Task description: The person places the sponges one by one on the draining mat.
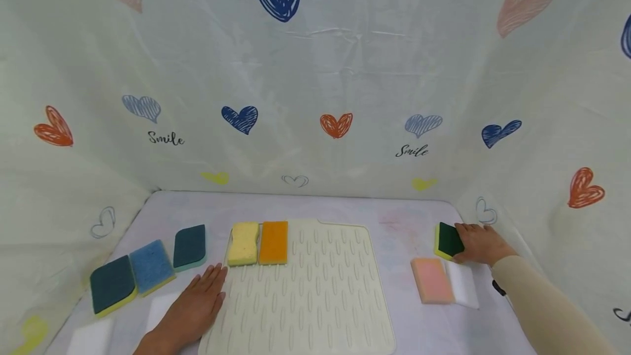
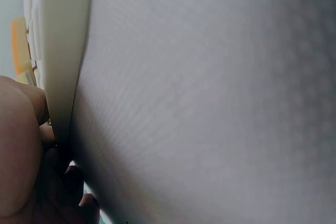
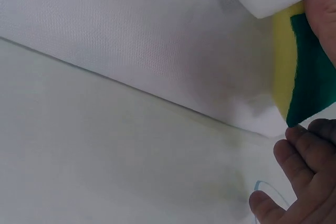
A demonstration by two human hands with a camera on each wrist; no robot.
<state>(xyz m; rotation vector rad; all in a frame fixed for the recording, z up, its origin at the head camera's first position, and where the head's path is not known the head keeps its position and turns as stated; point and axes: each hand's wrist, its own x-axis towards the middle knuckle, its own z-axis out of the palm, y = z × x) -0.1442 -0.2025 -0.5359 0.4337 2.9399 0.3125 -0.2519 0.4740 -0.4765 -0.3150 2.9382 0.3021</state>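
In the head view my right hand [image 1: 483, 244] grips a scouring sponge [image 1: 449, 240] with a dark green top and yellow body. The right wrist view shows the thumb on one side of this sponge [image 3: 315, 74] and fingertips at its opposite corner. My left hand [image 1: 194, 307] rests at the left edge of a cream ridged mat [image 1: 315, 295], its fingers extended. Just beyond those fingers, a yellow wavy-sided sponge [image 1: 244, 242] and an orange-topped sponge [image 1: 274, 242] lie side by side on the mat. The left wrist view shows the fingers against the mat's side [image 2: 63, 51].
Left of the mat lie a teal sponge [image 1: 189, 247], a blue-topped sponge [image 1: 151, 266], a dark green-topped sponge [image 1: 113, 285] and white blocks [image 1: 91, 338]. A pink sponge [image 1: 434, 281] and a white block [image 1: 463, 285] lie at the right. A heart-printed sheet [image 1: 345, 70] walls the table.
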